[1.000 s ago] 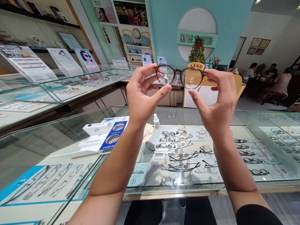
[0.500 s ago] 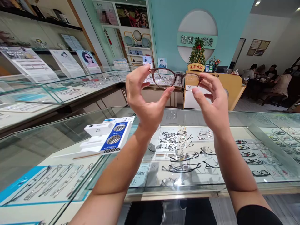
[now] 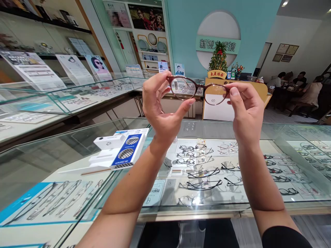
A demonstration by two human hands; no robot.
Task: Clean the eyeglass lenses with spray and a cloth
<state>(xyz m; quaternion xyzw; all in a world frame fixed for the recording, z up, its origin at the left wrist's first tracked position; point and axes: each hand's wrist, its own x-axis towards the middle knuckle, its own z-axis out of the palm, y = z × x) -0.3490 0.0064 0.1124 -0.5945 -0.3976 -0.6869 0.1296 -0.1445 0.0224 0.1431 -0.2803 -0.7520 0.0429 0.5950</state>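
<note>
- Brown glasses point(image 3: 200, 86) we hold raised
- Right hand point(image 3: 247, 112) pinching one side, left hand point(image 3: 165, 121), thumb and fingers spread, bracing the other
- Moving them likely needs light pressure

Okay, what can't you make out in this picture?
In the head view:
Held eyeglasses: one end, covered by the right hand.
Wall sign: some lettering, behind the potted plant.
Framed papers: wording, too small.
Displayed glasses: some parts, behind the right forearm.
Right sleeve: cut off by the bottom edge.
</note>
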